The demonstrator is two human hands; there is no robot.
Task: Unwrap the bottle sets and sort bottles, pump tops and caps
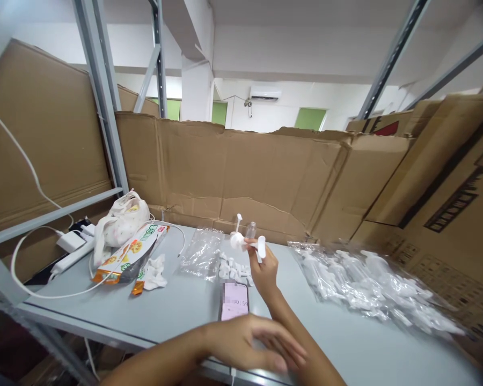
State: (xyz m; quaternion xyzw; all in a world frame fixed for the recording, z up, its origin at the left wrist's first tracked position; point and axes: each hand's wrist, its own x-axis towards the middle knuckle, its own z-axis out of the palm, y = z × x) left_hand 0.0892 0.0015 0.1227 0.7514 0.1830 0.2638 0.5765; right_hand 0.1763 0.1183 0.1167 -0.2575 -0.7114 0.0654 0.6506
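My right hand is raised over the back of the table, its fingers closed on a white plastic part with a round piece, a thin stem and a wide curved end. Right by it shows a clear tube; whether it is joined to the part I cannot tell. My left hand crosses in front of my right forearm, near the table's front edge, slightly blurred. Its fingers are stretched out and nothing shows in them. Small white plastic pieces lie in a pile below my right hand, behind a phone.
Clear bags of white plastic parts lie at the right. An empty-looking clear bag is left of the pile. Further left are a snack packet, crumpled tissue, a cloth bag, a power strip and cables. Cardboard walls the back.
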